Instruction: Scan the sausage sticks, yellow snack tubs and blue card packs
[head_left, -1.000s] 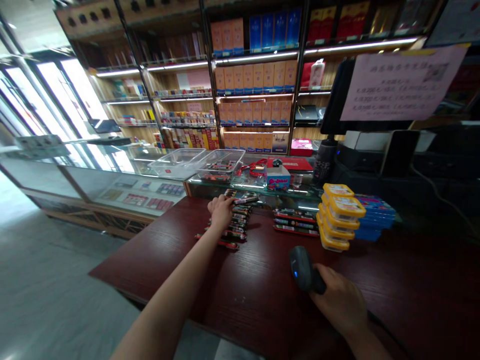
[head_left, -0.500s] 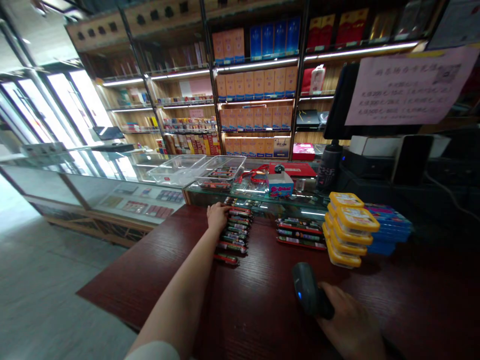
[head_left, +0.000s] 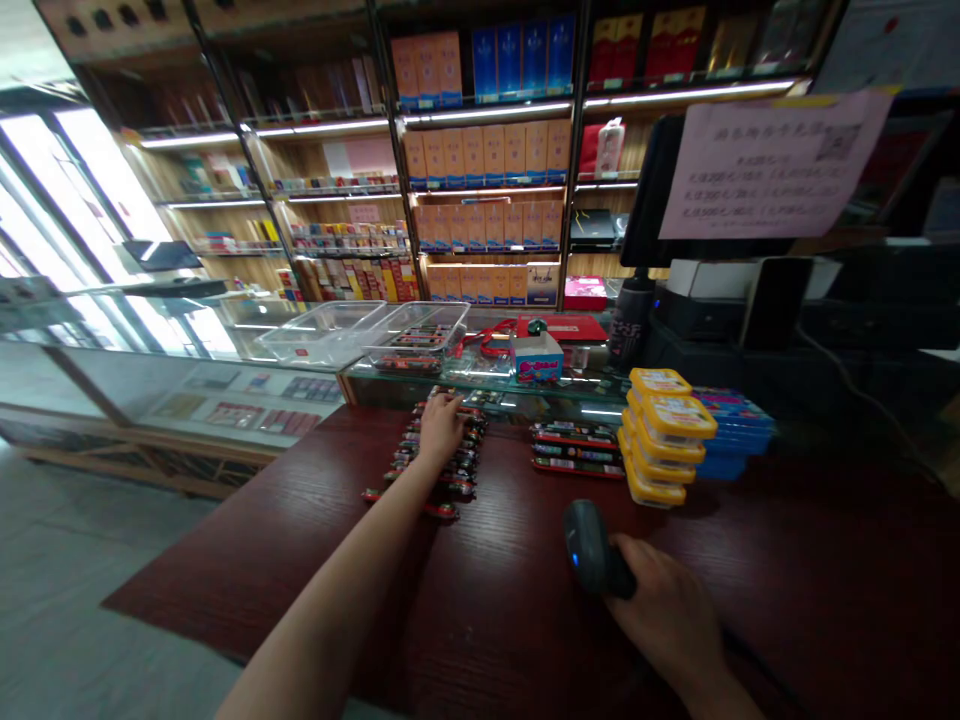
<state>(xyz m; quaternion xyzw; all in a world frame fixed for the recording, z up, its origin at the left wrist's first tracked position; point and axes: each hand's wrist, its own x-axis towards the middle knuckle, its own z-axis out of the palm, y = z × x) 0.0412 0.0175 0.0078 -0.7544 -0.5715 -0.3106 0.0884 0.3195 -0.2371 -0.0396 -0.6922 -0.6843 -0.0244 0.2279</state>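
Observation:
My right hand [head_left: 660, 600] is wrapped round the handle of a dark barcode scanner [head_left: 589, 550], its blue light lit, low over the brown wooden counter [head_left: 510, 600]. Over a row of slim, dark pen-like sticks with red edges [head_left: 461, 470] lies my left hand [head_left: 441, 430]. Its fingers are stretched toward the row's far end and hide part of it. A second, smaller group of the same kind of sticks [head_left: 577, 450] lies to the right, beside a stack of yellow-lidded clear tubs [head_left: 664, 440].
Blue packs [head_left: 727, 440] stand behind the tubs. On the glass showcase are clear plastic trays [head_left: 322, 335], one with more sticks, and a small blue box [head_left: 536, 360]. A monitor with a pink notice [head_left: 772, 170] stands at the right. Stocked shelves [head_left: 487, 185] line the back.
The view has turned slightly right. My left hand has shifted from the left side of the row to over its top. The scanner stays in my right hand.

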